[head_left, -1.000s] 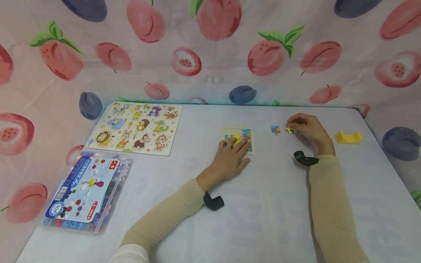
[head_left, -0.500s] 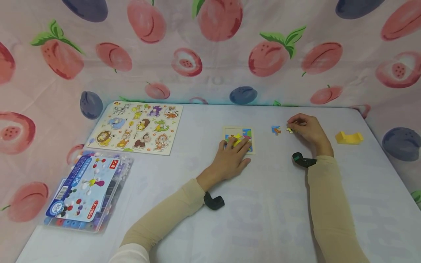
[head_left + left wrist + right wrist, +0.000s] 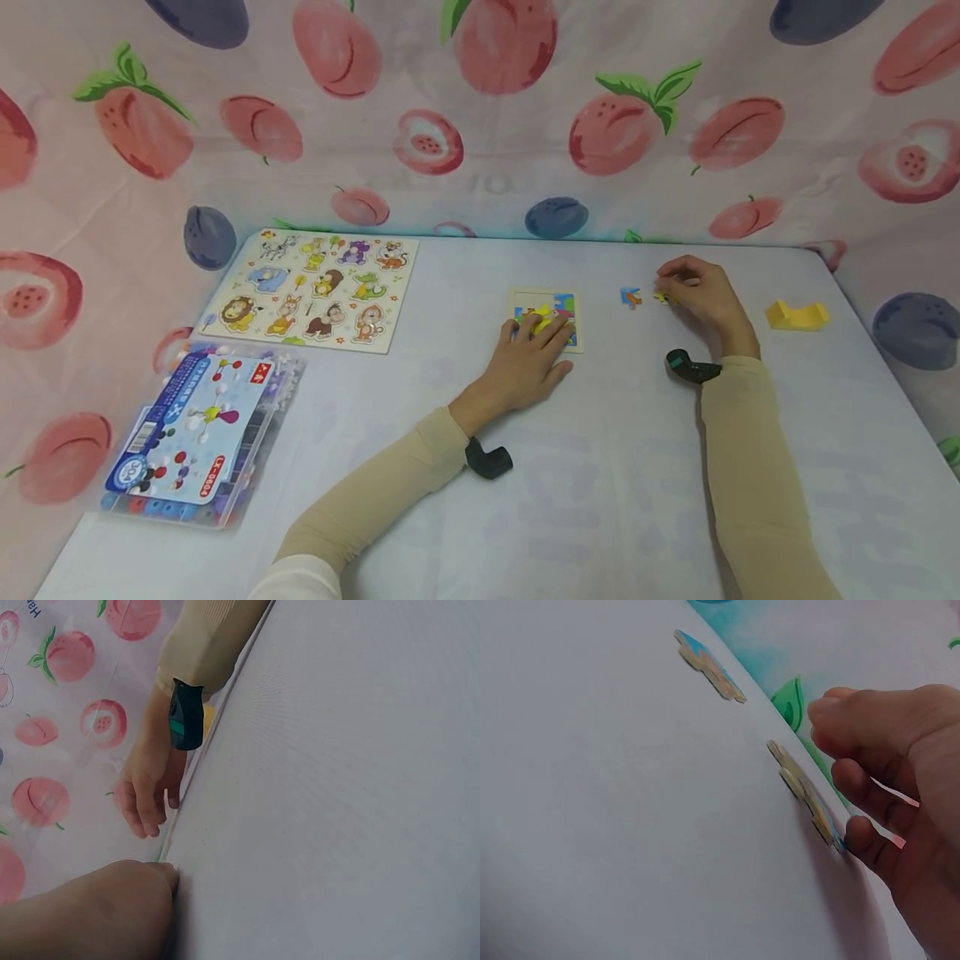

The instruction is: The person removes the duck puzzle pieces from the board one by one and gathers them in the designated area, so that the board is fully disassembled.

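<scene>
Framed jigsaw puzzle (image 3: 562, 302) lying on the white surface (image 3: 600, 467), at twelve o'clock from the person. The left hand (image 3: 527, 362), fingers spread and grasping nothing, rests on it. Toward three o'clock lie a blue-and-orange piece (image 3: 630, 297) and a yellow piece (image 3: 660, 297); beside the latter, the right hand (image 3: 703, 293) is loosely bent, ungripping; fingertip contact is unclear. An animal board (image 3: 307, 292) sits at nine o'clock.

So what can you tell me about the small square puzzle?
The small square puzzle lies flat on the pale table. Its light frame looks wooden and holds blue, green, yellow and pinkish pieces. A pale patch toward its far left corner looks unfilled. The left hand rests its fingers on it, hiding part of the picture.
</scene>
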{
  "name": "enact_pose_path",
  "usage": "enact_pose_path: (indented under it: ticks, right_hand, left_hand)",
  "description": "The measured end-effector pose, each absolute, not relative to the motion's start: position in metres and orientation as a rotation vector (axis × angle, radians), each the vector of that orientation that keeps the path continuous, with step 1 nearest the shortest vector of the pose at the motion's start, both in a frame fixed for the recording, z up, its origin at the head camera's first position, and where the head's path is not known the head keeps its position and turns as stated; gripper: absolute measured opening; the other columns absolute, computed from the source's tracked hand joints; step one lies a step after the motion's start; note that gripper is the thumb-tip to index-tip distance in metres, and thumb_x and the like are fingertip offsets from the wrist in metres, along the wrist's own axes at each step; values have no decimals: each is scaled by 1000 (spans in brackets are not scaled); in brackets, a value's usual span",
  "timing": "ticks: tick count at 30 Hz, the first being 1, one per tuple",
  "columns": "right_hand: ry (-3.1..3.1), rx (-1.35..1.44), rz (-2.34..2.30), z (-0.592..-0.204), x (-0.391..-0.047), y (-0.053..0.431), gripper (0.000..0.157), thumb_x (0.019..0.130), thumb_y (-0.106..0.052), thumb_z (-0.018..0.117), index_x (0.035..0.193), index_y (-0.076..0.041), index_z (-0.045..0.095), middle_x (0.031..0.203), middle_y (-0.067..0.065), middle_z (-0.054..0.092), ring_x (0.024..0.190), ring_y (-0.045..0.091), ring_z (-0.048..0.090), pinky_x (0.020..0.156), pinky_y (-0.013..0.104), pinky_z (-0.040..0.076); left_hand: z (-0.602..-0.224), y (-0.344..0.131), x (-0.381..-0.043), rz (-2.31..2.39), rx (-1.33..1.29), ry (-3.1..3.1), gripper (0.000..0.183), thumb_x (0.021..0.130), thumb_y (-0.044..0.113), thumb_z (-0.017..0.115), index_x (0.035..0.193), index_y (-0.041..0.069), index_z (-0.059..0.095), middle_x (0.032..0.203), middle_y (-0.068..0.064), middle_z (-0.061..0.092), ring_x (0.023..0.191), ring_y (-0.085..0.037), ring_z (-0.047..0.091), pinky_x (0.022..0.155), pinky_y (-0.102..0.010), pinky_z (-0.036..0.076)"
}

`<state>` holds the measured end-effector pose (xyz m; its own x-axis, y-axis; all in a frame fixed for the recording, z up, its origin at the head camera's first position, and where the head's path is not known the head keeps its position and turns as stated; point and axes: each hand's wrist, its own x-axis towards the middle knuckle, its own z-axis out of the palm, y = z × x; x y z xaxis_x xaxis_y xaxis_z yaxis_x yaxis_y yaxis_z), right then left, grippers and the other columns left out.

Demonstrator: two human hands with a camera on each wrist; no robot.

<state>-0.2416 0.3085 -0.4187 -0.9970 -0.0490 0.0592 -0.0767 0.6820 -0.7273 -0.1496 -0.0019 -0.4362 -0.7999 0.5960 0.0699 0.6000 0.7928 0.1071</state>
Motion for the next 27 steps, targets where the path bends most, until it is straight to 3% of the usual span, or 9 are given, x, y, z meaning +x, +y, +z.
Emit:
enact_pose_path:
  ticks: [7,15,22,27]
  right_hand:
    - [-2896,213,1236,-418,-245,295,33,91,-38,59,111,-11,62,107,3,60,90,9,49,76,17,40]
    - [-2863,331,1275,-417,-248,276,28,91,-28,62,109,-7,64,105,9,62,89,6,51,80,18,40]
    - [-2895,418,1278,-416,-250,257,28,91,-26,63,112,-7,63,104,12,64,86,10,54,74,16,43]
    - [-2923,487,1241,-416,-251,243,26,91,-25,63,111,-9,63,105,9,65,92,12,54,84,25,43]
  left_hand:
    - [-437,-2,-150,-188,-980,-2948,57,100,48,30,151,23,23,158,6,21,138,-25,24,104,-46,22]
    - [-437,-2,-150,-171,-974,-2956,57,100,48,29,151,24,23,158,7,21,138,-25,23,104,-46,21]
    - [-436,-2,-150,-180,-973,-2949,57,100,48,30,151,24,24,158,6,22,137,-25,24,103,-44,22]
    - [-436,-2,-150,-191,-975,-2947,57,100,48,31,150,23,25,158,6,22,137,-25,25,104,-45,22]
